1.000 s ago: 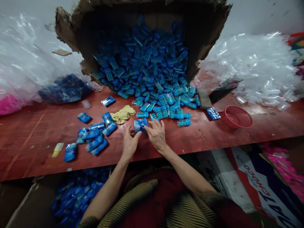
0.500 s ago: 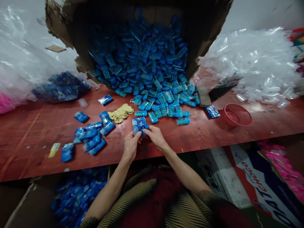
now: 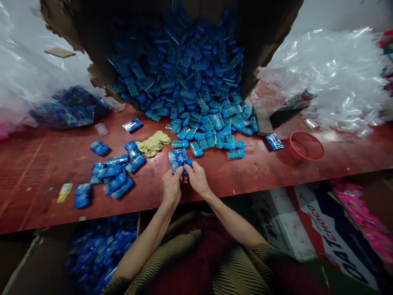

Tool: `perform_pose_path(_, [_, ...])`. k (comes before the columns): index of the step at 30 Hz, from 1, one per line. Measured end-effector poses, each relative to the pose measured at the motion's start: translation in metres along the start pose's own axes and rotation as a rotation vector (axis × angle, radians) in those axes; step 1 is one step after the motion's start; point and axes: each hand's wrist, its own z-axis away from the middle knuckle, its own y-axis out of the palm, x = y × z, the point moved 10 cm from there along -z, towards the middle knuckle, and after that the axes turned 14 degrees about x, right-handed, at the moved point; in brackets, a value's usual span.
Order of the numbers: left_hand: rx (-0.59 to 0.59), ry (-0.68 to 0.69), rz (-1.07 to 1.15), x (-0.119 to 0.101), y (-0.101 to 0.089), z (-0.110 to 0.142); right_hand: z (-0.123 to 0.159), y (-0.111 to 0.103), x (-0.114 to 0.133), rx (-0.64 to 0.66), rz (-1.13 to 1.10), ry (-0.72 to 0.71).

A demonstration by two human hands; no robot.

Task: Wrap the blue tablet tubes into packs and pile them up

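Observation:
Above the front part of the table, my left hand (image 3: pixel 172 186) and my right hand (image 3: pixel 198 179) pinch a small blue printed packet (image 3: pixel 177 155) between thumbs and fingers. Its lower edge lies under both thumbs, so I cannot tell whether a bottle is inside. Just beyond it, clear bottles with blue caps and small turquoise balls (image 3: pixel 196 148) spill across the table. A crumpled yellowish cloth (image 3: pixel 153 143) lies to the left of the packet. Farther left sits a loose heap of blue wrapped packets (image 3: pixel 114 171).
A torn cardboard box (image 3: pixel 270 37) full of such bottles opens toward me. A red plastic basket (image 3: pixel 305 146) and a flat blue packet (image 3: pixel 274 142) are at the right. Clear plastic pieces (image 3: pixel 328 73) are piled behind. Below the table edge, a box holds blue packets (image 3: pixel 102 250).
The view has shifted slightly, so the table's things sit a little farther left and higher. Both hands keep hold of the blue packet, with the thumbs slightly repositioned.

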Motion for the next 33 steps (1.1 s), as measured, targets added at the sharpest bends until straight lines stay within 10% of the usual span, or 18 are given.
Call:
perform_pose_path(8, [0.125, -0.137, 0.02, 0.001, 0.009, 0.007, 0.009, -0.007, 0.02, 0.026, -0.004, -0.089])
perform_pose_path(15, [0.123, -0.238, 0.102, 0.008, -0.014, 0.009, -0.011, -0.033, 0.055, -0.049, 0.776, -0.108])
perform_pose_path(21, [0.136, -0.379, 0.243, 0.018, -0.01, 0.018, -0.034, -0.039, 0.035, -0.072, 1.224, 0.094])
perform_pose_path(28, [0.124, -0.492, 0.286, 0.022, -0.006, 0.026, -0.001, -0.056, 0.029, -0.007, 1.102, 0.116])
perform_pose_path(33, [0.138, -0.458, 0.248, 0.026, -0.002, 0.023, 0.008, -0.042, 0.034, 0.17, 0.318, -0.011])
